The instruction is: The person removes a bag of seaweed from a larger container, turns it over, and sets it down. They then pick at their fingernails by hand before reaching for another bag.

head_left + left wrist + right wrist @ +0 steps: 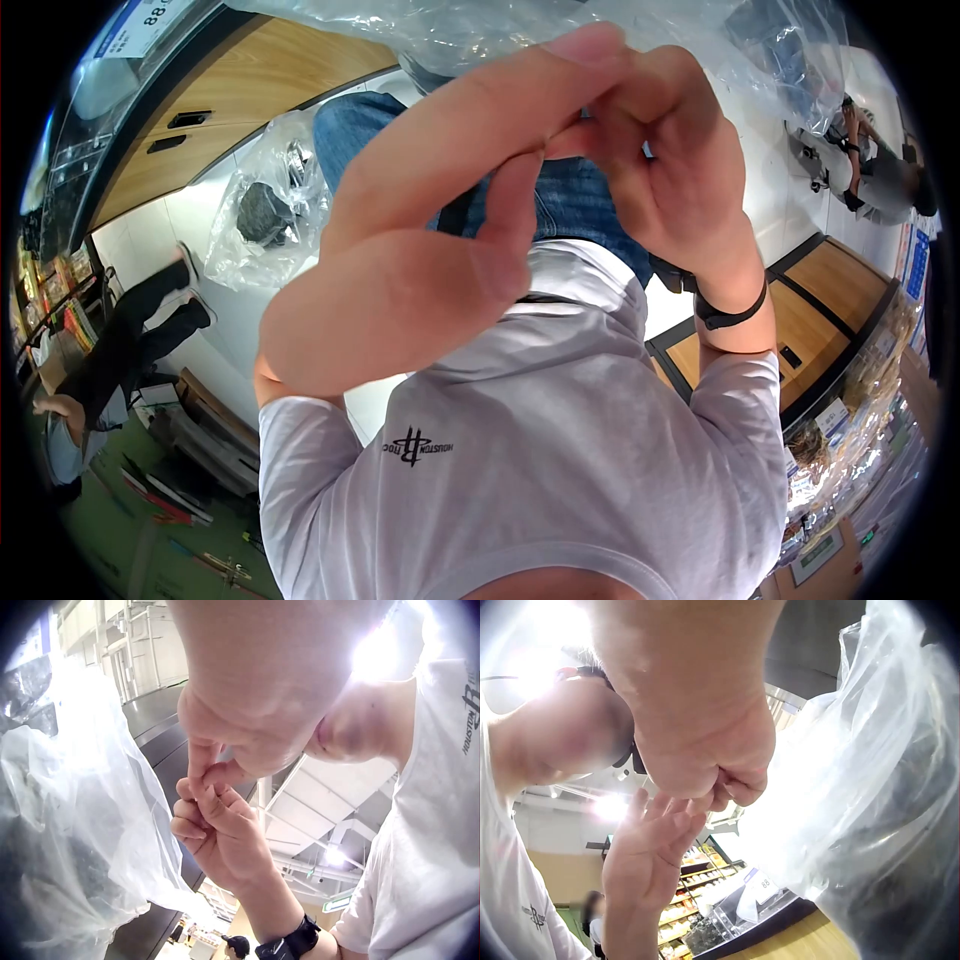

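Observation:
My left hand point(400, 220) and right hand point(680, 150) are raised in front of my chest, their fingertips meeting. The left index finger reaches across toward the right hand, with the thumb bent below it. On the right hand point(225, 840), the fingers are curled and the thumb lies against the index finger, right at the left fingertips. From the right wrist, the left hand point(645, 862) shows its palm. No object shows between the fingers; I cannot tell whether they pinch something small. A clear plastic bag point(82, 825) hangs close beyond both hands.
A black wristband point(735, 310) circles my right wrist. Wooden cabinets point(250, 75) stand at the upper left and lower right point(815, 285). Another clear bag with dark contents point(265, 215) lies beside my leg. People are at the left point(130, 330) and right point(885, 180). Stocked shelves point(679, 911) stand further off.

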